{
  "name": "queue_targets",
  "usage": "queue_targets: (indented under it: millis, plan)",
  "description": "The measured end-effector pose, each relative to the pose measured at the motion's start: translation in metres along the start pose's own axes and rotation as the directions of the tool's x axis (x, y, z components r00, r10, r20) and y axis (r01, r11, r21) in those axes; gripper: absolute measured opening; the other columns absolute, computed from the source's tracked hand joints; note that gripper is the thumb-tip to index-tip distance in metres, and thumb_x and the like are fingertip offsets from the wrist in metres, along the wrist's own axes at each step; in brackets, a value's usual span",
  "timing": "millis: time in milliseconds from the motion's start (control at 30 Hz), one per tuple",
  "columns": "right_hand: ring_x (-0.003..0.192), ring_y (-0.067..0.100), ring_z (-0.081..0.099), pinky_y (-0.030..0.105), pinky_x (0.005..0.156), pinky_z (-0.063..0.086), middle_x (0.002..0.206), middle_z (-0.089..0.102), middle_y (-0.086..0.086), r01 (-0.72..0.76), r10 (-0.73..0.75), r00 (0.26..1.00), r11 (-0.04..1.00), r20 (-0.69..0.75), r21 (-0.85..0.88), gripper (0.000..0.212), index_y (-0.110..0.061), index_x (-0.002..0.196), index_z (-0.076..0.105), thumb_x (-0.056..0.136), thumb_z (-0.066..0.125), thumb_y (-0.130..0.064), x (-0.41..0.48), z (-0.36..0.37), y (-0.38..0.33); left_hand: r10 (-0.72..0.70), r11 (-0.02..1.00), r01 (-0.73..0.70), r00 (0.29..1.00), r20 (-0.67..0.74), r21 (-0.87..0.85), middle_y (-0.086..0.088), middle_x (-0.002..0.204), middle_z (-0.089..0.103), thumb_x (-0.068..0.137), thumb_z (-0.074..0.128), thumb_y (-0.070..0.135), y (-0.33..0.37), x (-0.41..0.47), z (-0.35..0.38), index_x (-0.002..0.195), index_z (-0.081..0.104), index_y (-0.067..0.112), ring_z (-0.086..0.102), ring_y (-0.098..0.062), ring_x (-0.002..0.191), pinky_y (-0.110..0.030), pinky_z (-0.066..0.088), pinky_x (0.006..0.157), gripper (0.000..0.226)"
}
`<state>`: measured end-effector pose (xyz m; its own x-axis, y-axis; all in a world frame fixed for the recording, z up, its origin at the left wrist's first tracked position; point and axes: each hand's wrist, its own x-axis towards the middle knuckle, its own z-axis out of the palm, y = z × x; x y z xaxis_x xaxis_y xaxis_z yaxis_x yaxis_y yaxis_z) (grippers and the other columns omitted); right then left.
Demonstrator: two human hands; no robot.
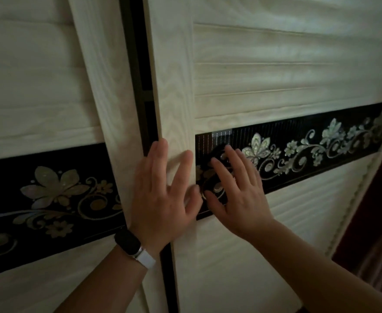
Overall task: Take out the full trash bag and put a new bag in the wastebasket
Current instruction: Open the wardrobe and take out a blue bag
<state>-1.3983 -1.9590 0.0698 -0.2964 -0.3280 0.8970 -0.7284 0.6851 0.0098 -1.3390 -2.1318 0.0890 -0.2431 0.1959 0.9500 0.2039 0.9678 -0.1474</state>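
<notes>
No trash bag or wastebasket is in view. I face a cream wardrobe with two sliding doors. My left hand (163, 195), with a black and white wristband, lies flat with spread fingers on the frame of the right door (174, 105), at its left edge. My right hand (235, 193) presses flat on that door's black floral band (321, 145). A narrow dark gap (145, 86) shows between the two doors.
The left sliding door (38, 98) carries the same black floral band (50, 195). A dark reddish wall or curtain (380, 222) borders the wardrobe at the right edge.
</notes>
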Motion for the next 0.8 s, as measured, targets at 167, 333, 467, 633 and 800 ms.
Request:
queue_targets:
  millis: [167, 333, 467, 633, 800]
  plan:
    - [0.143, 0.031, 0.025, 0.051, 0.114, 0.020, 0.153, 0.026, 0.013, 0.130, -0.124, 0.979, 0.991, -0.161, 0.026, 0.063, -0.020, 0.142, 0.038, 0.087, 0.058, -0.044, 0.004, 0.030, 0.025, -0.042, 0.999, 0.041, 0.999, -0.032, -0.029, -0.026, 0.151, 0.010, 0.082, 0.066, 0.030, 0.006, -0.002, 0.018, 0.138, 0.039, 0.009, 0.012, -0.036, 0.147, -0.046, 0.026, 0.115, 0.066]
    - [0.144, 0.031, 0.023, 0.053, 0.113, 0.018, 0.156, 0.024, 0.011, 0.168, -0.152, 0.947, 0.985, -0.282, 0.033, 0.067, -0.021, 0.144, 0.037, 0.084, 0.054, -0.046, 0.003, 0.054, 0.044, -0.051, 0.998, 0.050, 0.998, -0.027, -0.042, -0.023, 0.151, 0.005, 0.080, 0.065, 0.028, 0.015, 0.002, 0.030, 0.135, 0.040, 0.008, 0.010, -0.034, 0.148, -0.048, 0.027, 0.114, 0.063]
    - [0.143, 0.031, 0.024, 0.053, 0.113, 0.020, 0.154, 0.027, 0.011, 0.173, -0.155, 0.936, 0.985, -0.316, 0.028, 0.068, -0.020, 0.143, 0.039, 0.081, 0.054, -0.046, 0.003, 0.057, 0.068, -0.052, 0.997, 0.050, 0.998, -0.034, -0.058, -0.026, 0.149, 0.007, 0.081, 0.062, 0.027, 0.030, 0.010, 0.047, 0.134, 0.041, 0.006, 0.007, -0.032, 0.148, -0.048, 0.023, 0.116, 0.060]
    - [0.144, 0.030, 0.023, 0.054, 0.112, 0.022, 0.148, 0.033, 0.016, 0.153, -0.140, 0.935, 0.988, -0.327, 0.014, 0.068, -0.019, 0.143, 0.039, 0.081, 0.052, -0.044, 0.001, 0.051, 0.109, -0.063, 0.993, 0.060, 0.998, -0.027, -0.105, -0.034, 0.143, 0.014, 0.080, 0.064, 0.026, 0.056, 0.022, 0.077, 0.133, 0.042, 0.004, 0.003, -0.030, 0.149, -0.046, 0.019, 0.117, 0.062]
    - [0.142, 0.033, 0.024, 0.056, 0.111, 0.023, 0.147, 0.032, 0.018, 0.137, -0.136, 0.942, 0.990, -0.306, -0.018, 0.063, -0.017, 0.141, 0.039, 0.085, 0.047, -0.044, -0.003, 0.042, 0.156, -0.036, 0.983, 0.030, 0.999, -0.029, -0.182, -0.031, 0.145, 0.012, 0.081, 0.063, 0.024, 0.084, 0.036, 0.113, 0.135, 0.040, 0.004, 0.003, -0.032, 0.149, -0.049, 0.019, 0.117, 0.063]
